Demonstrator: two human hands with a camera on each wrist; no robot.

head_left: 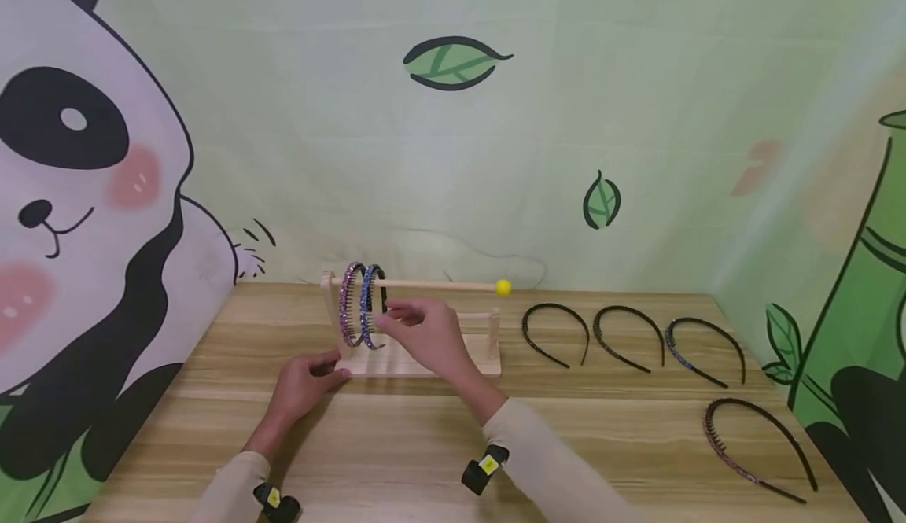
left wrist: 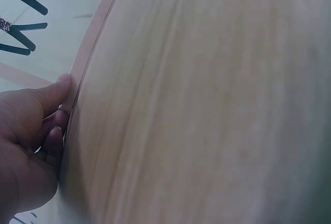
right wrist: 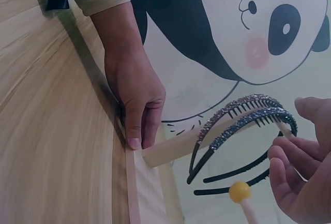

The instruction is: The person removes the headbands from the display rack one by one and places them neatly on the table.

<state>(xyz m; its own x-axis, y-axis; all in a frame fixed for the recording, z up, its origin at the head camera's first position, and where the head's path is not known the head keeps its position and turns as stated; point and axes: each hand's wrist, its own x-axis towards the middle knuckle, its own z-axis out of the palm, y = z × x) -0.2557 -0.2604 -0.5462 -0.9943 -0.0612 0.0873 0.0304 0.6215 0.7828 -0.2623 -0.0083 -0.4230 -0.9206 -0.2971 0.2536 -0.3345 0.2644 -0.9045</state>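
Note:
A pink glittery headband (head_left: 344,303) and a blue glittery headband (head_left: 365,303) hang side by side on the upper rod (head_left: 442,284) of a wooden stand, near its left post. My right hand (head_left: 428,334) is beside the blue one, its thumb and fingers spread apart around the band's near side in the right wrist view. With thumb and fingers, my left hand (head_left: 304,385) grips the front left corner of the stand's base (head_left: 375,366). Its thumb lies on top of the base edge in the right wrist view (right wrist: 135,94).
A yellow ball (head_left: 503,288) caps the rod's right end. Right of the stand, a row of black headbands lies on the table: one (head_left: 545,305), another (head_left: 616,308) and a blue-decorated one (head_left: 672,342). A pink-decorated headband (head_left: 715,436) lies nearer the front right.

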